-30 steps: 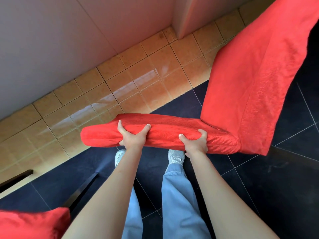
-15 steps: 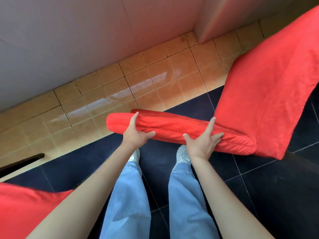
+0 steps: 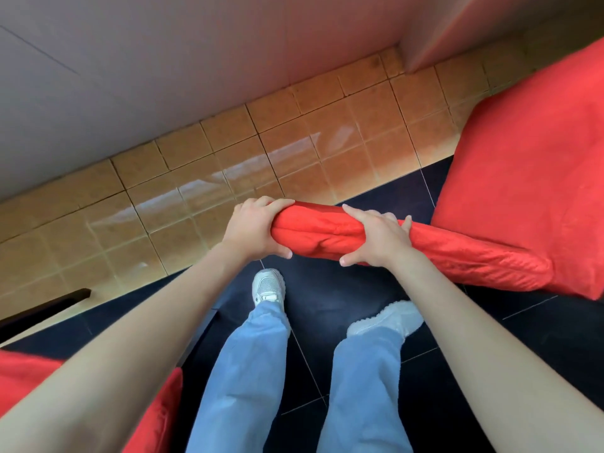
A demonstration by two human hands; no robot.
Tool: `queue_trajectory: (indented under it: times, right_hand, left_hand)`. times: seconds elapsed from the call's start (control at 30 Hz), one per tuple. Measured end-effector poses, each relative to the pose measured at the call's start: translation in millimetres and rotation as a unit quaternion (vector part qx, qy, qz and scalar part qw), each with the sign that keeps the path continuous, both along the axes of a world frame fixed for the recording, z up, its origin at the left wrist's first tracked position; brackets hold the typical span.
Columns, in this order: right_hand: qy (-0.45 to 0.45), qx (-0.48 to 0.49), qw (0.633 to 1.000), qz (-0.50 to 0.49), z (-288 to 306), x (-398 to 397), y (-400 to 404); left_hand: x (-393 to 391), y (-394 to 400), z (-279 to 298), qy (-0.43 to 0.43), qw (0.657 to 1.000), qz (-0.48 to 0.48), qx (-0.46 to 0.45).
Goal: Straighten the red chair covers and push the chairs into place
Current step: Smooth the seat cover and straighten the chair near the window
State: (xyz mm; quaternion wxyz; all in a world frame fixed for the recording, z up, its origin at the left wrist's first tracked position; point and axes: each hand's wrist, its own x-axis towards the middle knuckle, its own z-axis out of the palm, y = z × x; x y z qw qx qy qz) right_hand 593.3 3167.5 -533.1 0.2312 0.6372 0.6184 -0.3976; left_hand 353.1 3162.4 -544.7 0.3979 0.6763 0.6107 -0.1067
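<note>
Hands meet on the top edge of a chair back dressed in a red chair cover, seen from above at centre frame. The left hand wraps the near end of the padded top rail, fingers curled over the far side & thumb underneath, grasping the cloth where it bunches. The right hand sits just beside it on the same rail, fingers spread over the top w/ thumb tucked below, also holding the fabric; creases run between the two hands. The cover falls away to the right, over dark floor tiles. Orange floor tiles run along the pale wall beyond. A second red cover shows at bottom left, behind the left forearm. Below: light blue jeans, white sneakers.
</note>
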Motion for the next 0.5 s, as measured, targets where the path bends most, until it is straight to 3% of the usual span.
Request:
queue_trajectory:
  times: [0.5]
  right_hand:
    - [-0.046, 0.043, 0.996, 0.063, -13, -8, 5]
  left_hand:
    - [-12, 12, -14, -0.041, 0.999, -0.024, -0.006]
